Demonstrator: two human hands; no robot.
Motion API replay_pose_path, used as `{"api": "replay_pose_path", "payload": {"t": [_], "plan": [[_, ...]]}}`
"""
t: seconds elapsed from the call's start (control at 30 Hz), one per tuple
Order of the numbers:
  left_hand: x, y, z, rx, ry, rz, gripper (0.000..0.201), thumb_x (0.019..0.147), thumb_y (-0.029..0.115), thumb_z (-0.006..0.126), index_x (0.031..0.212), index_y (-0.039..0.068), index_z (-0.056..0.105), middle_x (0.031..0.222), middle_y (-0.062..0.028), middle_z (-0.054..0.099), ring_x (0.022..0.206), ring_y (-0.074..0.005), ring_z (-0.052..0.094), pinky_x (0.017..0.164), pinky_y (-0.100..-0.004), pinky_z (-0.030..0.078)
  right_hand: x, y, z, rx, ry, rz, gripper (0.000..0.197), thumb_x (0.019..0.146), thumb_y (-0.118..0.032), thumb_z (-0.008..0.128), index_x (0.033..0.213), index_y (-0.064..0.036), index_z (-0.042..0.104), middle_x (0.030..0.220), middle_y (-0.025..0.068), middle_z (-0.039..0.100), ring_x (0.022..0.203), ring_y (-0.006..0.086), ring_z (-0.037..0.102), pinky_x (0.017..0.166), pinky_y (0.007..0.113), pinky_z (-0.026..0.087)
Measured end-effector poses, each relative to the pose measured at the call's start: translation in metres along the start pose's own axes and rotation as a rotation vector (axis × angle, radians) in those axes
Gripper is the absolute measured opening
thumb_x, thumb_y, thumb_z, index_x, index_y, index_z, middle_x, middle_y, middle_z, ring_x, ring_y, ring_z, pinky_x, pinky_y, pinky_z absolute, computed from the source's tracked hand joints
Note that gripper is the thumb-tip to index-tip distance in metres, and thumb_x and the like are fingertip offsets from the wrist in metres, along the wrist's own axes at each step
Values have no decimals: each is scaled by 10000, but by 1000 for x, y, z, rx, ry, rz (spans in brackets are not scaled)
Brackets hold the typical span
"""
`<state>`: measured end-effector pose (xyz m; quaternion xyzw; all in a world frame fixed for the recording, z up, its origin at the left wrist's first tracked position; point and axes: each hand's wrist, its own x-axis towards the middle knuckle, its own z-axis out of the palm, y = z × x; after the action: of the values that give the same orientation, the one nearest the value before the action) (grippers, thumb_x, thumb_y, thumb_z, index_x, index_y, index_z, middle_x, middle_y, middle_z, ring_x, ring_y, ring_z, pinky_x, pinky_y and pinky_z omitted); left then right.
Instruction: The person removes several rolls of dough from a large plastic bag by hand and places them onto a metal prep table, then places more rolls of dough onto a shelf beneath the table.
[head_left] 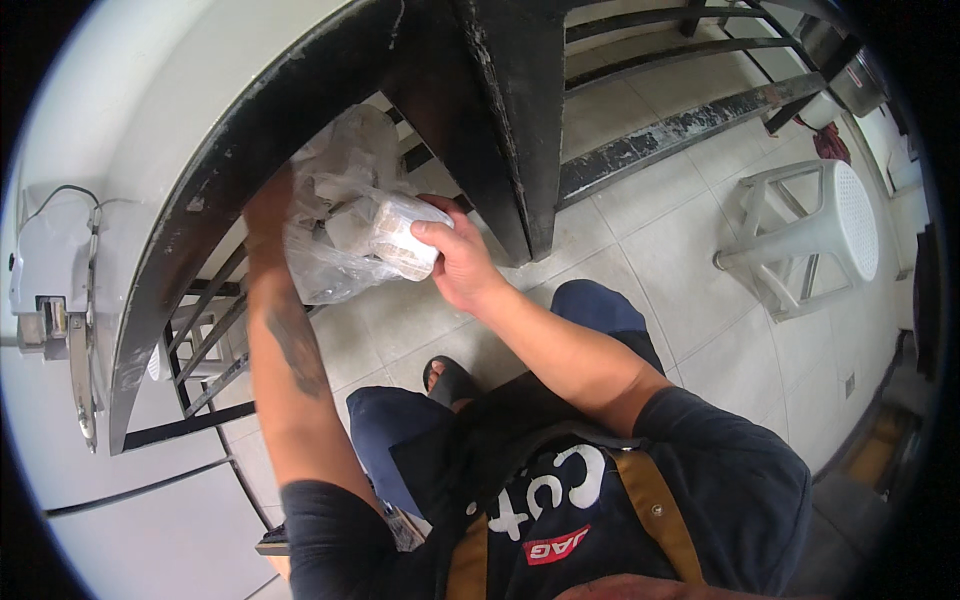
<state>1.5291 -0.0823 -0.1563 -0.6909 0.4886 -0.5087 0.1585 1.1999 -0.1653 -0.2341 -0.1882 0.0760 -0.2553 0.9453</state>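
Observation:
My right hand (458,252) is closed round a white and tan packet (404,235) in clear plastic, thumb on top and fingers behind. Its exact kind is unclear. The packet lies against the right side of a clear plastic bag (335,275), which holds more pale, rounded things I cannot make out. On the bag's left, my left hand (268,208) reaches up beneath the dark rim of a table; its fingers are hidden by the rim and the bag. Both hands are under the black table frame (300,70).
A thick black table leg (535,150) stands right of the bag, with a worn black crossbar (690,145) running off it. A white plastic stool (815,235) stands on the tiled floor (660,240) at the right. Black slatted bars (205,345) lie left of my left forearm.

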Motion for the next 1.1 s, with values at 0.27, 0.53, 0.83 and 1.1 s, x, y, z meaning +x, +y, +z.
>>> {"api": "replay_pose_path", "payload": {"t": [0.27,0.53,0.83,1.1], "plan": [[-34,114,-110,-879,-770,-792,881,736,524,819,1415,22,568,1327,-284,661,1220,-446,647,1063,-465,503,0,2,-14,-24,27,-14,605,899,-119,734,1417,23,456,1289,147,619,1189,254,637,1016,397,525],[-29,121,-109,-1020,-729,-956,798,711,495,835,1317,18,631,1259,-281,700,1186,-415,679,1023,-462,524,-7,-4,-18,-79,38,13,609,899,-123,729,1423,24,457,1296,148,617,1191,256,644,996,389,547],[-30,48,-166,-1679,-359,-1020,600,803,219,841,1314,-18,635,1124,-154,740,984,-235,723,898,-330,562,-10,-9,-23,-60,80,-16,603,890,-148,737,1407,17,477,1281,146,631,1173,256,656,989,402,557],[-56,-21,-74,-1038,261,-895,365,899,100,767,1250,28,698,1214,-122,743,1096,-271,706,967,-404,531,-14,-10,-30,-152,118,4,617,890,-171,749,1413,7,475,1308,146,618,1192,257,643,977,411,557]]}}
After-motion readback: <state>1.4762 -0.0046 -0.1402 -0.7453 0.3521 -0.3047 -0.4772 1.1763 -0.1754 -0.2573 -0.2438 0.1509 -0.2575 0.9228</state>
